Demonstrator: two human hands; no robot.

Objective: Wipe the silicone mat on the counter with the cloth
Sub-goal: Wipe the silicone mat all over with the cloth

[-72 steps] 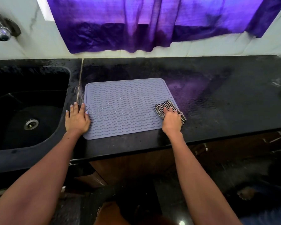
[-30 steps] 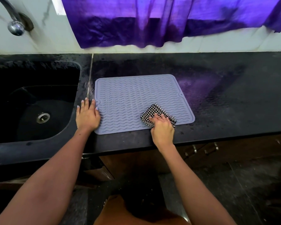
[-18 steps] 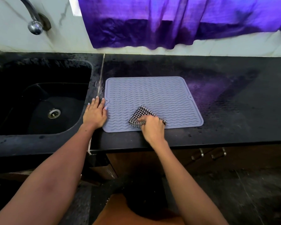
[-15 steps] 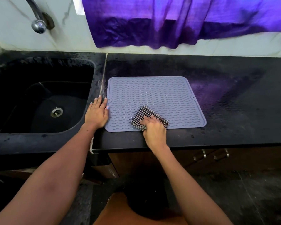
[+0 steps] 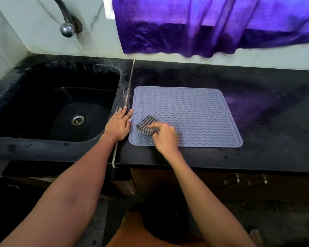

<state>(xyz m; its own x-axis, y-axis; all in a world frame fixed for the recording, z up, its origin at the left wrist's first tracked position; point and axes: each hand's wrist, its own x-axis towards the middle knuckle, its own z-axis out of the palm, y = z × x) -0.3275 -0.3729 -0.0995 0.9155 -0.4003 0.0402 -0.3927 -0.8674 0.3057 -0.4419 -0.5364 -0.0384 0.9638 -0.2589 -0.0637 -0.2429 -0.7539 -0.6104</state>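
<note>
A grey silicone mat [image 5: 191, 111] with wavy ridges lies flat on the black counter [image 5: 268, 125], just right of the sink. A black-and-white checked cloth [image 5: 146, 127] sits on the mat's front left part, blurred by motion. My right hand [image 5: 165, 137] lies over the cloth with curled fingers holding it against the mat. My left hand [image 5: 118, 124] rests flat with straight fingers on the counter at the mat's left edge, its thumb side touching the mat.
A black sink [image 5: 61, 107] with a metal drain [image 5: 77, 119] lies to the left. A steel tap [image 5: 65, 24] juts from the white wall above it. A purple curtain [image 5: 212, 24] hangs behind the counter. Cabinet handles [image 5: 246, 180] show below the counter's front edge.
My right hand has dragged the cloth leftward along the mat's front, from its right corner to its front left part. My left hand has stayed at the mat's left edge.
</note>
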